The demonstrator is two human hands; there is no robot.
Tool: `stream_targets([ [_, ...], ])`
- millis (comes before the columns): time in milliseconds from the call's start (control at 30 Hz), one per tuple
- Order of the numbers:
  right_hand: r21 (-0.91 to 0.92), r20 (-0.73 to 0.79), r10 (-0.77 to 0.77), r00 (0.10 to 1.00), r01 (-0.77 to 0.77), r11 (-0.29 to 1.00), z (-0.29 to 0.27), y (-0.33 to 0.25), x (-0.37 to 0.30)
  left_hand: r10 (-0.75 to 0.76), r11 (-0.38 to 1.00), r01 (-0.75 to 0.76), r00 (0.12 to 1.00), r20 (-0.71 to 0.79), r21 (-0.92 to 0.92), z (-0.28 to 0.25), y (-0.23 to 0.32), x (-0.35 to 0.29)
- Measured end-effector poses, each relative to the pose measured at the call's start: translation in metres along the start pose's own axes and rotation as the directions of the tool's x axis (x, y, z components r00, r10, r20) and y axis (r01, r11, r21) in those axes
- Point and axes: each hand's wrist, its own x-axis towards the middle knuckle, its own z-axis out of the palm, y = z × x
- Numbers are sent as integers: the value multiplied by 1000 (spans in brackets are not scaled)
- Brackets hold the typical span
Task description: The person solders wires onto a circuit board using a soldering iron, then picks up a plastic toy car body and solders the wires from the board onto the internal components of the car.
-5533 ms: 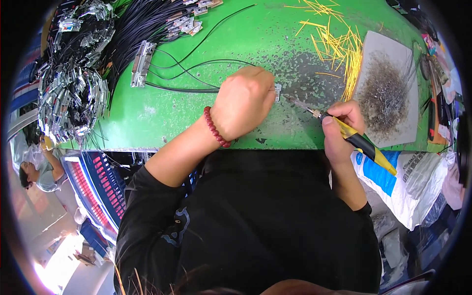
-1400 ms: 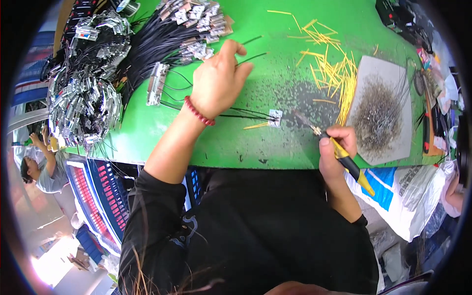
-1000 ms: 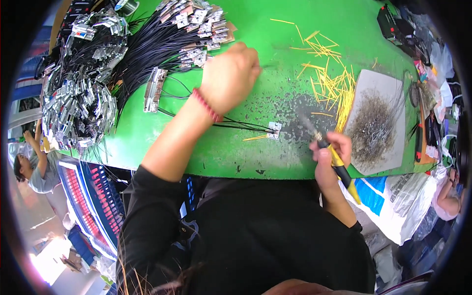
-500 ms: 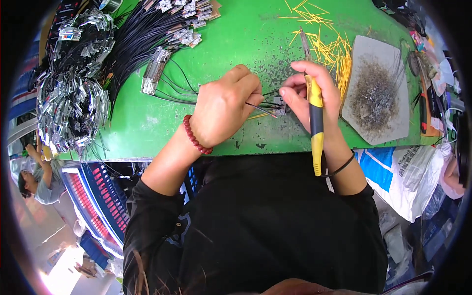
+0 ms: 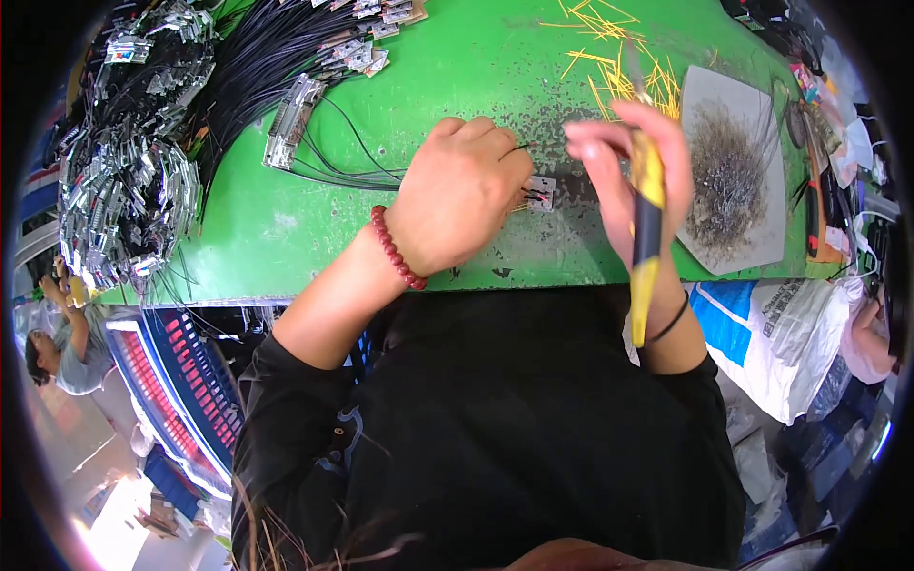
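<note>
Circuit board (image 5: 544, 193), right of curled left hand (image 5: 465, 195) (hold hidden), toward bench's near edge (image 5: 271, 276); right hand (image 5: 671, 181) gripping soldering iron (image 5: 647, 228), fingertips parted.

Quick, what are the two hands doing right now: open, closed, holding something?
Left hand: curled over black wires; its exact grip is hidden.
Right hand: holding a yellow-and-black soldering iron.

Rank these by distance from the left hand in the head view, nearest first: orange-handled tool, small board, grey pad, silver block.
From the left hand:
1. Small board: just right of it.
2. Silver block: up and to the left.
3. Grey pad: well to the right.
4. Orange-handled tool: far right, beyond the pad.
</note>
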Motion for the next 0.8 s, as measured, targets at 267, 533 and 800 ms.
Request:
stream_targets([
  [267, -260, 172, -220, 960, 260, 930, 0, -2, -19, -67, 994, 63, 997, -47, -91, -1, 1, 0],
  [533, -54, 142, 135, 981, -129, 990, 2, -3, -19, -311, 875, 200, 930, -196, -440, -1, 14, -9],
  [800, -105, 158, -37, 987, 54, 993, -2, 5, -31, -378, 839, 255, 909, -177, -481, 0, 17, -12],
])
